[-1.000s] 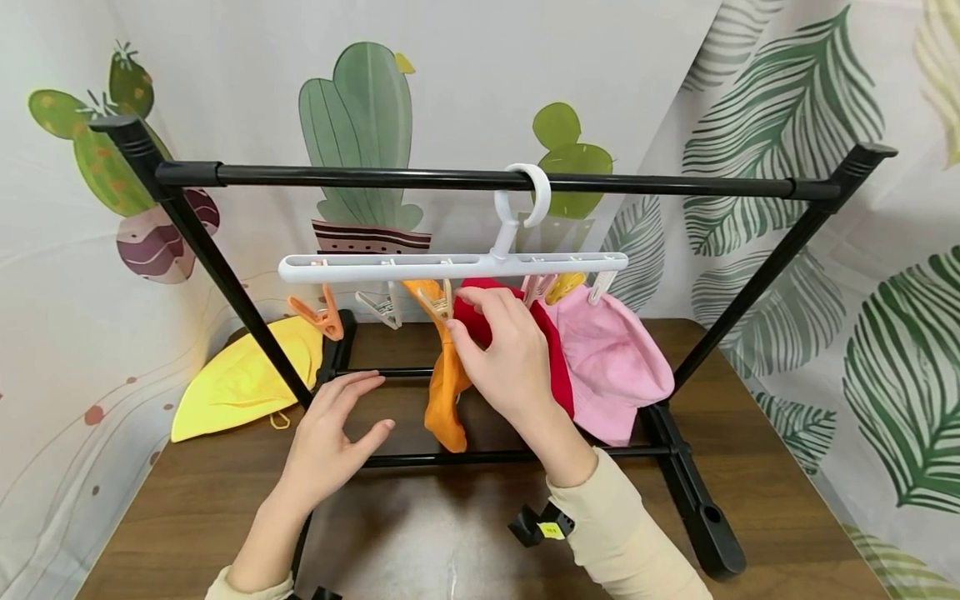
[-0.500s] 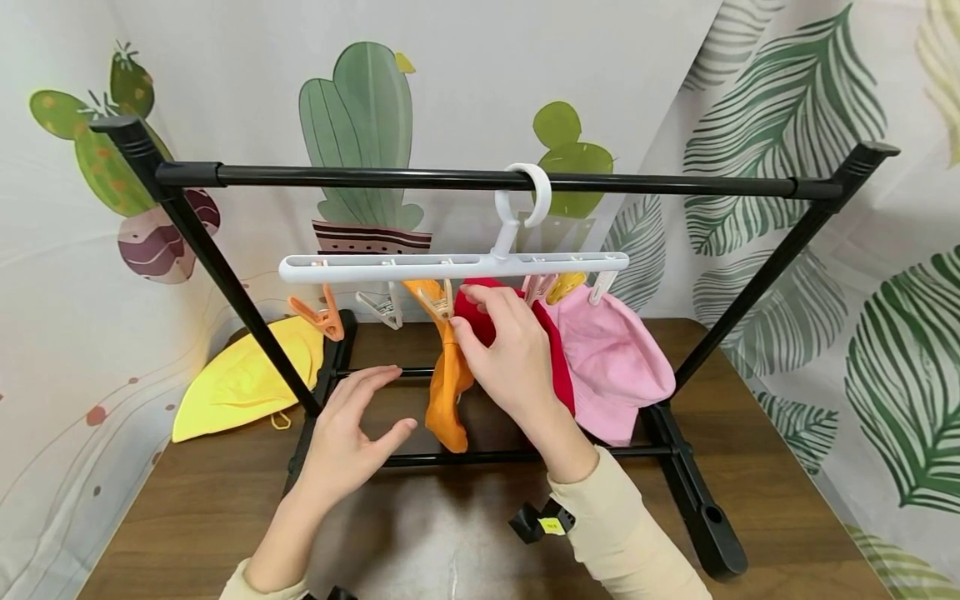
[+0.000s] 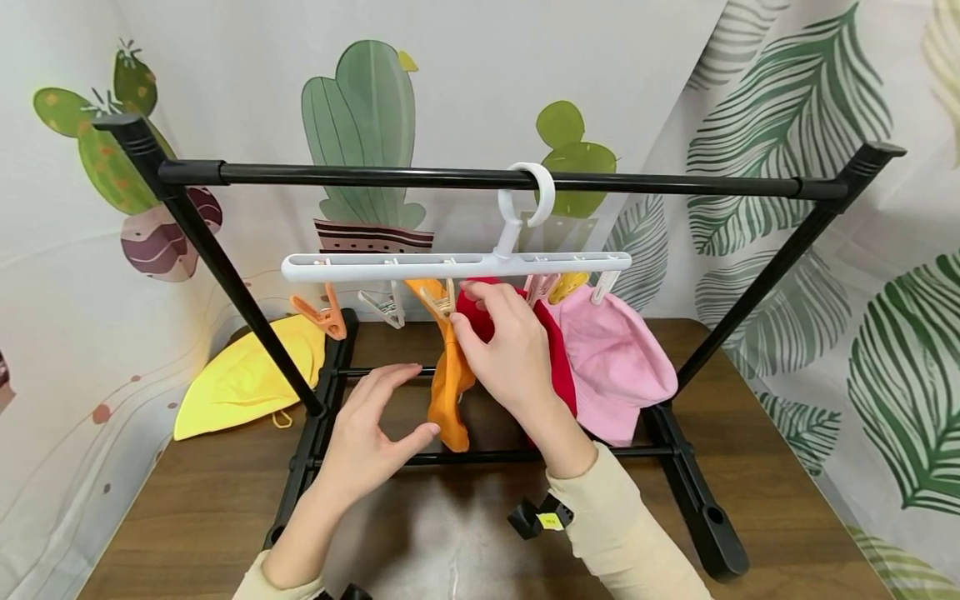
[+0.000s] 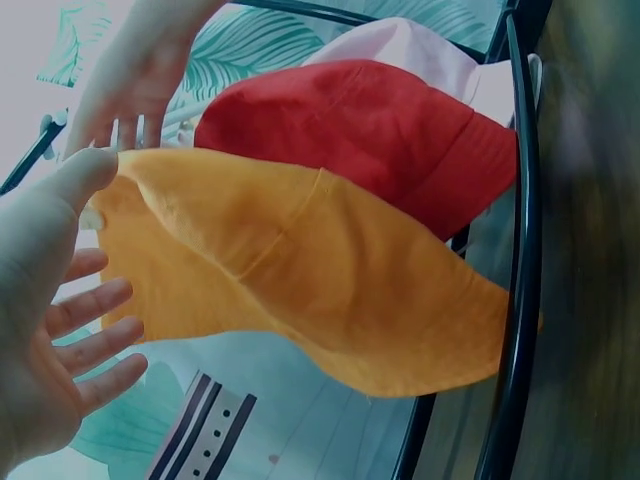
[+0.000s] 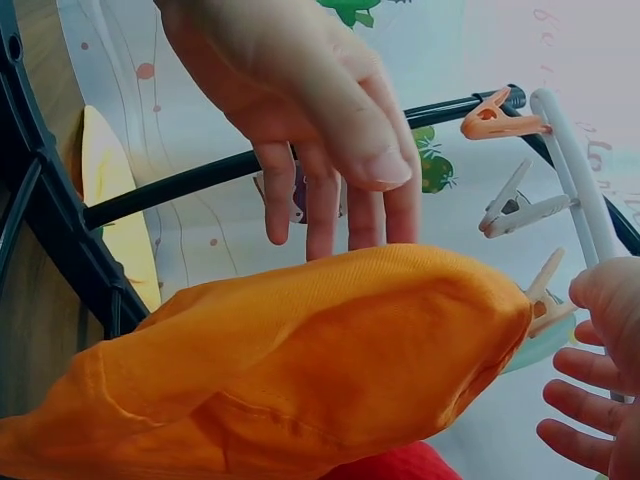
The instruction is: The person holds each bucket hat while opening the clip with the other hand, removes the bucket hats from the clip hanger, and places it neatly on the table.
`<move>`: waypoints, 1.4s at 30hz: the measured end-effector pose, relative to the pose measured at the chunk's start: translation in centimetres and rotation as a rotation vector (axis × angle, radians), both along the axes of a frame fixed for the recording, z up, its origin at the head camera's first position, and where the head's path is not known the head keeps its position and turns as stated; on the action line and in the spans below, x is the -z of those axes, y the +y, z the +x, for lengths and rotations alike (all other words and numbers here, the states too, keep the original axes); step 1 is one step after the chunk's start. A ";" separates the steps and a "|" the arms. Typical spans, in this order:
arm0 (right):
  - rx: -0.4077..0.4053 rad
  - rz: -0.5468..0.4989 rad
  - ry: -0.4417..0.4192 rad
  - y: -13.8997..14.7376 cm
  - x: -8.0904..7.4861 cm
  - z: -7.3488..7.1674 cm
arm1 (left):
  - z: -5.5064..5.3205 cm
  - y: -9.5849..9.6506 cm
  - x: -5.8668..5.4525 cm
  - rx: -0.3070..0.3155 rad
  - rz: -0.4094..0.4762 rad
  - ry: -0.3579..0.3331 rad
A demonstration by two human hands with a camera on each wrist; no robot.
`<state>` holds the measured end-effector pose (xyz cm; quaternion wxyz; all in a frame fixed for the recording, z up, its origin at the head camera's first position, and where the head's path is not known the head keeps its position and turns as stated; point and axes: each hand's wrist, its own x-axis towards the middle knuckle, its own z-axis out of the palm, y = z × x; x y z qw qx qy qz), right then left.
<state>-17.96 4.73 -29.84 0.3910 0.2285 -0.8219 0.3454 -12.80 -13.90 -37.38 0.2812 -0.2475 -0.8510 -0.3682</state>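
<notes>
An orange bucket hat (image 3: 450,396) hangs from a beige clip (image 3: 438,302) on the white clip hanger (image 3: 450,266). My right hand (image 3: 513,354) is beside that clip, thumb close to it, fingers apart and loosely bent, holding nothing. To the left of the orange hat, my left hand (image 3: 372,446) is spread, thumb and fingers apart, its fingertips near the cloth. A red bucket hat (image 4: 350,135) hangs behind my right hand, partly hidden in the head view. Right of it, a pink bucket hat (image 3: 611,358) hangs near a yellow clip (image 3: 568,287) and a white clip (image 3: 603,285).
The hanger hooks over the top bar (image 3: 360,177) of a black rack on a wooden table (image 3: 195,508). Orange (image 3: 322,314) and grey-white (image 3: 385,307) clips hang without hats at the hanger's left. A yellow bucket hat (image 3: 255,379) lies on the table behind the rack's left post.
My left hand has moved right, toward the orange hat. My right hand has stayed nearly still beside the beige clip.
</notes>
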 end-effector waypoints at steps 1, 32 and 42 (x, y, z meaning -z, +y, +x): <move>0.001 0.001 0.002 0.0 0.0 0.0 | 0.0 0.1 0.0 0.002 0.006 0.006; -0.133 -0.063 -0.179 0.3 -0.5 -1.0 | -0.6 3.5 -0.1 -0.090 0.015 0.068; -0.227 -0.166 -0.289 0.3 -0.5 -1.3 | -0.5 3.7 0.0 -0.060 0.033 0.111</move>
